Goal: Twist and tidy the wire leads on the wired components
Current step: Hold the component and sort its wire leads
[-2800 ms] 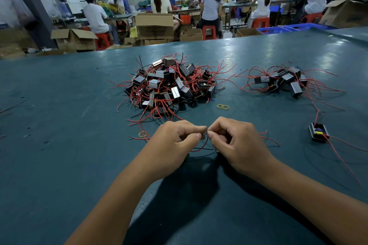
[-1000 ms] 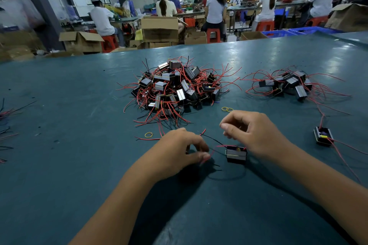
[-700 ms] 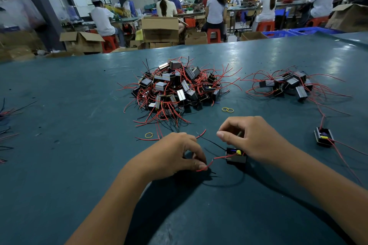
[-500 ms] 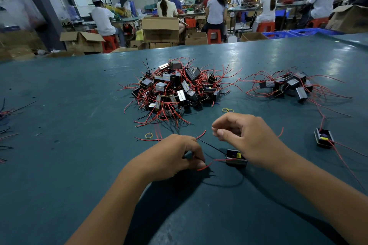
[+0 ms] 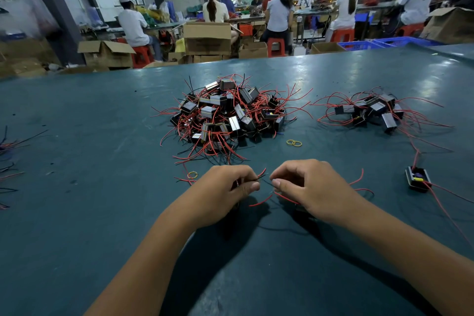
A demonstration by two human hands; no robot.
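Wire leads (image 5: 261,177) pinched between left hand (image 5: 220,194) and right hand (image 5: 311,187).

The big pile (image 5: 228,117) of wired components sits at 12 o'clock on the table: small black blocks with silvery faces, heaped at all angles, red and black leads sticking out in every direction. A smaller pile (image 5: 372,111) lies at 2 o'clock, well apart from it, its long red leads looping and trailing toward 4 o'clock. At 3 o'clock 1 single component (image 5: 416,179) lies alone, open side up, with yellow and purple inside and a red lead running off toward 5 o'clock. At 6 o'clock, near the viewer, thin red leads (image 5: 261,202) and a black lead (image 5: 257,178) curve between the 2 hands; their component is hidden.
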